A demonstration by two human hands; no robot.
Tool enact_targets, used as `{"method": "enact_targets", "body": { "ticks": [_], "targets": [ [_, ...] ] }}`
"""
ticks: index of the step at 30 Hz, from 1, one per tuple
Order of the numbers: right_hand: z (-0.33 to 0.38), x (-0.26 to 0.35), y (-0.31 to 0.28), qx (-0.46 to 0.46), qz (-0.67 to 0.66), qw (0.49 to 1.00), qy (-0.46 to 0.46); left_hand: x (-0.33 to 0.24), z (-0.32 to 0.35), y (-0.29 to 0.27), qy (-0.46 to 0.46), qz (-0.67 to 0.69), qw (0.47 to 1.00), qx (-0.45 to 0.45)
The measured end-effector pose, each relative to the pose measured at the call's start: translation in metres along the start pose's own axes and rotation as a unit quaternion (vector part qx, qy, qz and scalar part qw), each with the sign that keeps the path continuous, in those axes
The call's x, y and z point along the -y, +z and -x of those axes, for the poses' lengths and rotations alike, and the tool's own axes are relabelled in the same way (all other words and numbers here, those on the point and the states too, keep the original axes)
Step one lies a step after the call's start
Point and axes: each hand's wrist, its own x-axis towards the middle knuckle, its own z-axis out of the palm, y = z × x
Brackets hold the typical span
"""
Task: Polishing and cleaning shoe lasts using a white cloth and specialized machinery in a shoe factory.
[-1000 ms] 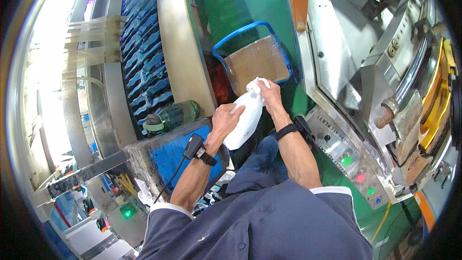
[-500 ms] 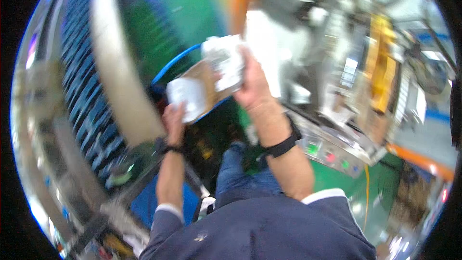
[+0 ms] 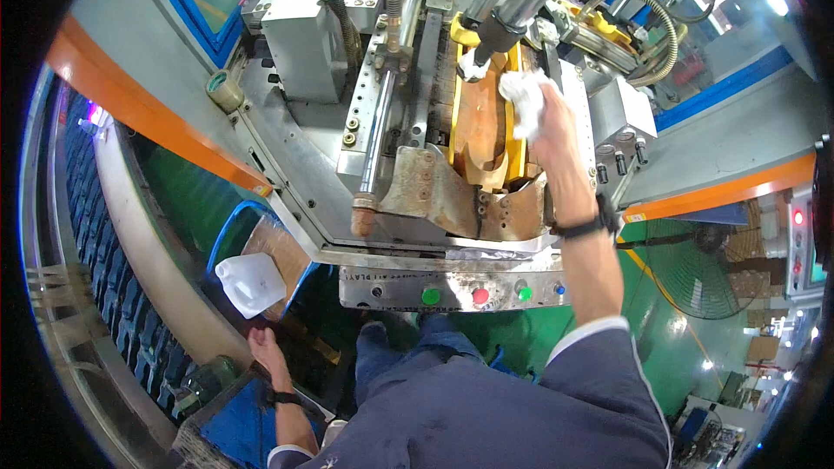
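Machine, mostly metal, stands ahead of both hands; its button panel bears dark lettering, not surely readable. Just beyond the left hand, loosely open and empty, a board supports a jug, probably for easy reach. The right hand grips a cloth, presumably bunched for firm hold.

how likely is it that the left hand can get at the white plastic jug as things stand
Probably yes: the left hand looks empty and is close to the white plastic jug, with nothing visible blocking the way between them.
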Motion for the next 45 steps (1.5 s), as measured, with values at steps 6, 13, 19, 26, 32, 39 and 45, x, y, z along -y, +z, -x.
{"method": "enact_targets", "body": {
  "ticks": [6, 13, 19, 26, 32, 39, 45],
  "targets": [
    [-0.199, -0.101, -0.051, 0.009, 0.541, 0.82, -0.189, 0.015, 0.148, 0.006, -0.035, -0.033, 0.998, 0.043],
    [-0.29, -0.185, -0.089, 0.207, 0.78, 0.55, -0.215, 0.092, 0.262, -0.032, -0.19, -0.033, 0.981, 0.032],
    [-0.213, -0.179, -0.111, 0.237, 0.842, 0.459, -0.154, 0.127, 0.291, -0.023, -0.25, 0.041, 0.955, 0.152],
    [-0.203, -0.082, -0.049, 0.485, 0.296, 0.776, 0.275, 0.117, 0.266, 0.004, -0.273, 0.072, 0.948, 0.148],
    [-0.138, -0.114, -0.071, 0.412, 0.489, 0.765, 0.077, 0.106, 0.267, 0.008, -0.317, 0.023, 0.927, 0.199],
    [-0.197, -0.123, -0.092, 0.397, 0.725, 0.518, -0.22, 0.116, 0.277, 0.026, -0.313, 0.094, 0.929, 0.174],
    [-0.197, -0.131, -0.088, 0.383, 0.641, 0.666, 0.007, 0.124, 0.269, 0.037, -0.31, 0.044, 0.91, 0.273]
  ]
}}
